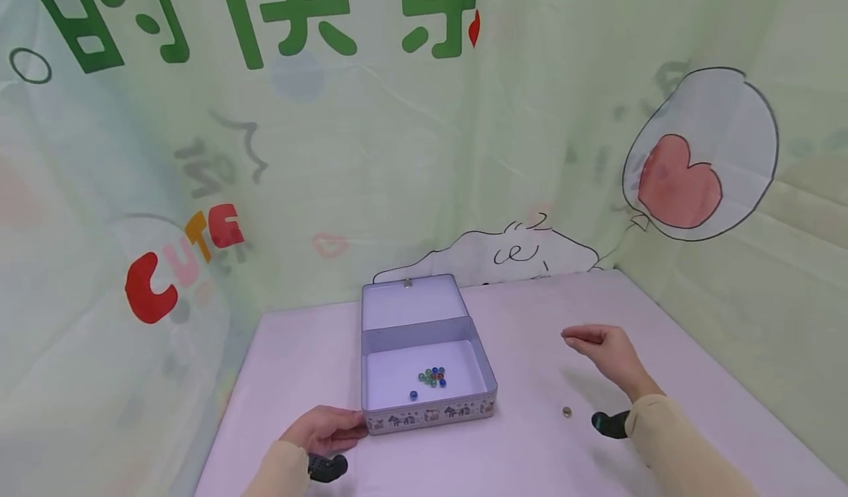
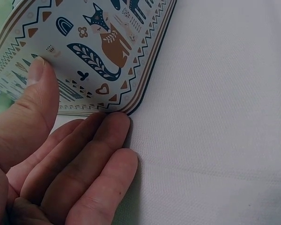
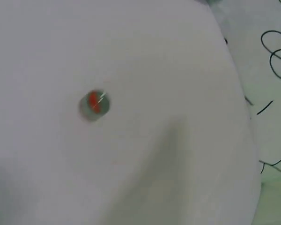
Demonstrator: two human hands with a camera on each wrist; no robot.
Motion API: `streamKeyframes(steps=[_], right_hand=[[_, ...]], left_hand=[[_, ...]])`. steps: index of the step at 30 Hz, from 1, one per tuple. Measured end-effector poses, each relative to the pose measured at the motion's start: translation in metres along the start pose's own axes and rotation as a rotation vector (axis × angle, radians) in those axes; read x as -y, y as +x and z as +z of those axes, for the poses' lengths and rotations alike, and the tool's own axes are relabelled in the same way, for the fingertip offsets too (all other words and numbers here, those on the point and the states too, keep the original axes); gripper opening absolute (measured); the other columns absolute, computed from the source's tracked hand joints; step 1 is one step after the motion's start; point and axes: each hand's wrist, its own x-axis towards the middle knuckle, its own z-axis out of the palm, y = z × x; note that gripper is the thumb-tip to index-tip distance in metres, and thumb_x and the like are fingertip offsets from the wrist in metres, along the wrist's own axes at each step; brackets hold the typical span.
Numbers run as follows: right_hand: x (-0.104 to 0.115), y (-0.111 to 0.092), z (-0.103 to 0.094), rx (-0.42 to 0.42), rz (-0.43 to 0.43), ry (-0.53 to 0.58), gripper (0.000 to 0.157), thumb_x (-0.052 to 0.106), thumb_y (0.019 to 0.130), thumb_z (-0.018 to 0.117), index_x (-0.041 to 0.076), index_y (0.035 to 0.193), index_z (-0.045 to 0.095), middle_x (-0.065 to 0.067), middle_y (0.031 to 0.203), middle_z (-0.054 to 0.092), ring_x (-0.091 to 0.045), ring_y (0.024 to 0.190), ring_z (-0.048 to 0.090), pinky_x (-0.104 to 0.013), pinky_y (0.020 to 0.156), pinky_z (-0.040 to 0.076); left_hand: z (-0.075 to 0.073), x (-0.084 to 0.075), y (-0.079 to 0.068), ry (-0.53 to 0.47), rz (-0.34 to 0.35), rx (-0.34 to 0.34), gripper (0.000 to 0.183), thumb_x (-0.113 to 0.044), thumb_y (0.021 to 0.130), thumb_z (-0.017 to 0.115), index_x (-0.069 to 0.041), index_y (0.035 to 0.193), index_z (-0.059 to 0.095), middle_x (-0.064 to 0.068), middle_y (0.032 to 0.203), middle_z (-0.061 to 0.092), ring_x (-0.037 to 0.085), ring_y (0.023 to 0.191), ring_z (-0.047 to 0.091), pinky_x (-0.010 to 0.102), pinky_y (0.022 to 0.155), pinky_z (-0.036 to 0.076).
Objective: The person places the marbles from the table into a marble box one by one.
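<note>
An open tin box point(image 1: 430, 414) with printed animals on its wall lies on the table, lid point(image 1: 411, 302) tipped back. Several glass marbles point(image 1: 432, 377) sit inside it. My left hand point(image 1: 329, 428) is at its front left corner; in the left wrist view the thumb point(image 2: 36, 70) lies against the printed wall and the fingertips touch the lower edge. My right hand point(image 1: 606, 350) is over the table to the right, fingers together and thumb close under them, no object visible in it. A marble with a red streak point(image 3: 95, 104) rests on the table nearby.
A pale cloth covers the table point(image 1: 517, 335). Printed curtains point(image 1: 424, 151) hang behind it and on both sides. A dark wrist device point(image 1: 327, 467) is strapped on the left arm and another point(image 1: 609, 425) on the right.
</note>
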Motion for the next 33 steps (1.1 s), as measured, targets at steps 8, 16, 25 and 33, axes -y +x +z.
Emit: streamKeyframes(steps=[8,16,25,33], right_hand=[[-0.040,-0.026,0.014,0.048,0.067,0.017,0.028,0.015,0.095,0.074,-0.002,0.118,0.073,-0.018,0.117,0.076,0.010,0.090,0.066,-0.012,0.078,0.056],[-0.055,-0.044,0.032,0.066,0.164,-0.019,0.021,0.010,0.092,0.075,0.002,0.111,0.076,-0.014,0.112,0.077,-0.012,0.098,0.072,-0.016,0.077,0.057],[-0.057,-0.051,0.043,0.075,0.189,-0.094,0.018,0.014,0.088,0.080,0.008,0.105,0.079,-0.008,0.104,0.080,-0.019,0.099,0.073,-0.026,0.082,0.059],[-0.055,-0.058,0.048,0.065,0.163,-0.169,0.016,0.018,0.086,0.082,0.011,0.100,0.080,-0.005,0.100,0.080,-0.027,0.103,0.073,-0.049,0.092,0.058]], left_hand=[[0.000,-0.001,-0.003,-0.022,-0.013,0.004,0.028,-0.008,0.094,0.074,0.009,0.116,0.070,0.020,0.104,0.078,0.026,0.093,0.076,0.044,0.093,0.062],[-0.002,0.000,-0.003,-0.041,-0.022,0.023,0.029,-0.009,0.093,0.075,0.008,0.117,0.071,0.019,0.104,0.078,0.025,0.094,0.076,0.044,0.094,0.061],[-0.003,0.000,-0.002,-0.039,-0.024,0.040,0.028,-0.010,0.094,0.074,0.008,0.116,0.071,0.017,0.101,0.079,0.024,0.093,0.077,0.042,0.093,0.062],[0.000,-0.001,-0.003,-0.019,-0.022,0.012,0.029,-0.011,0.095,0.073,0.009,0.116,0.071,0.019,0.101,0.078,0.025,0.092,0.077,0.040,0.090,0.063]])
